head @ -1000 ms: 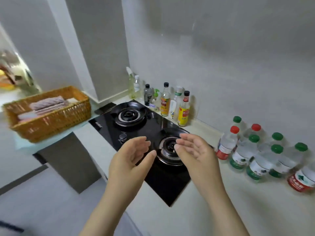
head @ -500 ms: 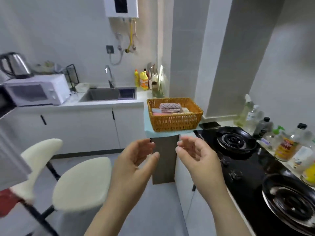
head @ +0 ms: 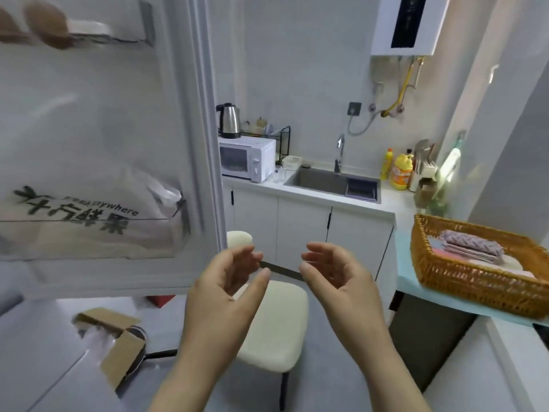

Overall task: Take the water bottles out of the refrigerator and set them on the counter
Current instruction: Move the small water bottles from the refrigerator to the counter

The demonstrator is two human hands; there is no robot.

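Refrigerator door (head: 104,144) left, basket (head: 475,281) right, stool (head: 276,328) between, sink (head: 332,181) behind.

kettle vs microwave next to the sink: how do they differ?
The kettle is shiny steel with a black handle and lid; the microwave is a white box. The kettle is tall and narrow, the microwave wide and low. The kettle appears to stand on the microwave, which sits on the counter. Both are left of the sink.

Two hands (head: 225,292) (head: 341,288), two stools (head: 273,319) (head: 239,237), one kettle (head: 229,120), one microwave (head: 246,157), one basket (head: 475,281).
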